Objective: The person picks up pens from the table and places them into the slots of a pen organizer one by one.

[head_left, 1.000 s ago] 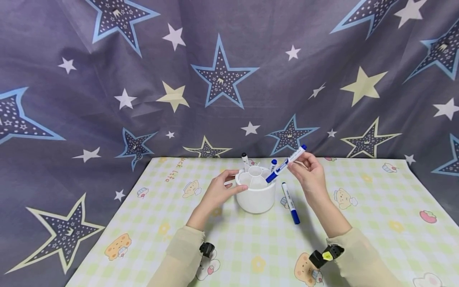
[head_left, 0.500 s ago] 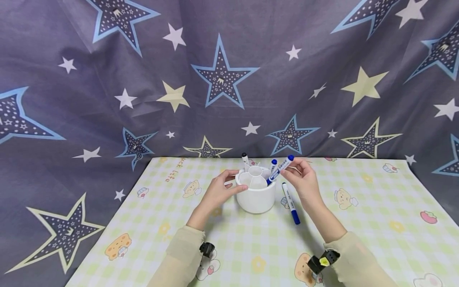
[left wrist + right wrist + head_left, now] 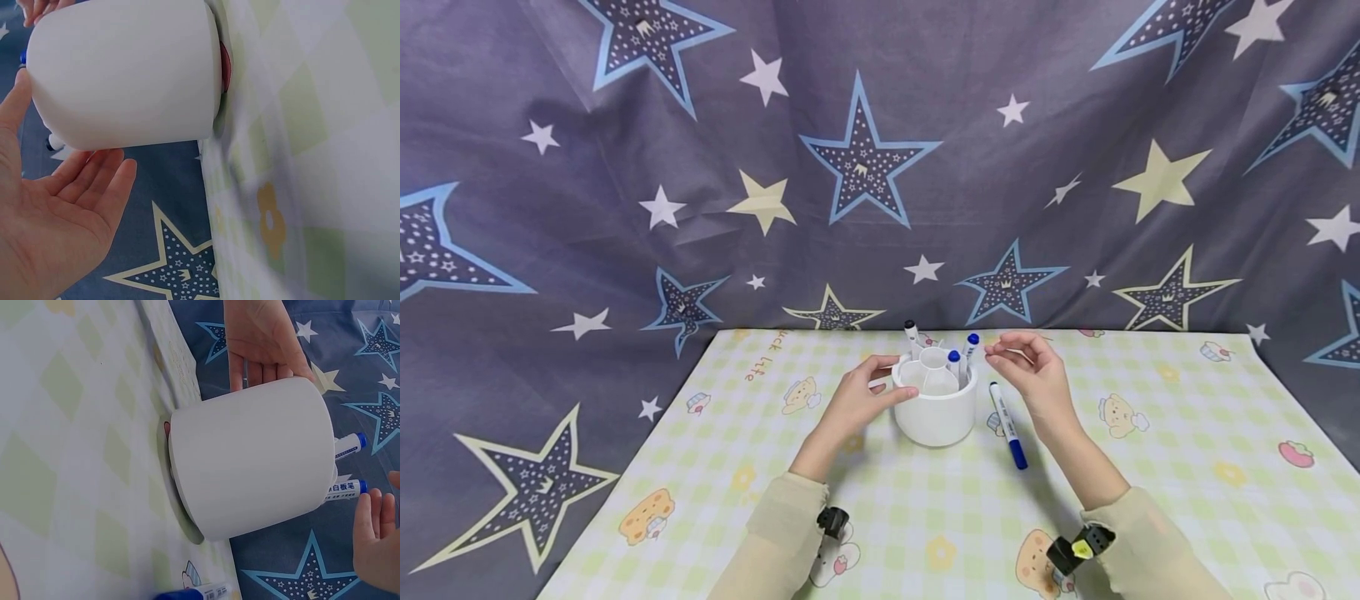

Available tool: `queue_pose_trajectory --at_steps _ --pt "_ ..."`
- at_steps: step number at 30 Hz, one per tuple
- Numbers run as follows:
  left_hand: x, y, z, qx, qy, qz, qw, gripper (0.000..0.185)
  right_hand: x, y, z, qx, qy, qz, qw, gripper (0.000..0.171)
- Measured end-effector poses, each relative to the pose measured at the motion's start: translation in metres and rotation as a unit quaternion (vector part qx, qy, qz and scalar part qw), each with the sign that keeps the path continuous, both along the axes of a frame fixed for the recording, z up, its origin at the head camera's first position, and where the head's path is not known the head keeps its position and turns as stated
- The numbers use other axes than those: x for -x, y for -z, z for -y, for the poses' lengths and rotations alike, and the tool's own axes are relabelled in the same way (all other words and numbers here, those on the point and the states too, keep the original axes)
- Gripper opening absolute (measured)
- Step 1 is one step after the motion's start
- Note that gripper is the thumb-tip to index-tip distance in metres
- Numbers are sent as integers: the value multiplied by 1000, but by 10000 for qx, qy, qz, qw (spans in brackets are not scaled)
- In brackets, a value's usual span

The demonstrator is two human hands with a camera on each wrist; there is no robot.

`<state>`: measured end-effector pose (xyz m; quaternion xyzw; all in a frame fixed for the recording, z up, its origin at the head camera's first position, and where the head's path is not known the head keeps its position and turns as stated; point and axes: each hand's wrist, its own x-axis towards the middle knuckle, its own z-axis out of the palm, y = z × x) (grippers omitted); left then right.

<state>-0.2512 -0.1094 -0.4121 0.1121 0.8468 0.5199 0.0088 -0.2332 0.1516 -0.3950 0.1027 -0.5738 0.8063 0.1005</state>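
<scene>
A round white pen holder (image 3: 935,418) with several inner compartments stands upright on the table. My left hand (image 3: 867,395) holds its left side, thumb along the front rim and fingers around the back; in the left wrist view the hand (image 3: 59,212) shows with slightly bent fingers. Two blue-capped markers stand in the holder's right side, a nearer marker (image 3: 954,362) and a farther marker (image 3: 972,345). A black-capped marker (image 3: 912,332) leans at the back left. My right hand (image 3: 1033,375) hovers just right of the holder, fingers loosely bent and holding nothing.
Another blue-capped whiteboard marker (image 3: 1008,426) lies on the table, right of the holder and below the right hand. A checkered cloth (image 3: 880,533) covers the table. Behind its far edge hangs a dark curtain (image 3: 880,250) with stars.
My right hand has moved left and lowered a blue-capped marker into the holder's right compartment, then let it go. The left hand has stayed on the holder.
</scene>
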Motion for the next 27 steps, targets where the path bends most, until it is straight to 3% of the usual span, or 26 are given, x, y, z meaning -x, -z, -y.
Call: queue_pose_trajectory --at_steps 17,22,27 --pt "0 1 1 257 -84 5 9996 69 1 1 -12 -54 99 54 9999 26" --pt "0 3 6 444 104 -262 9986 63 4 1 -19 -28 124 244 9996 27" --pt "0 3 12 439 194 -632 9968 43 8 1 -27 360 12 751 9965 27"
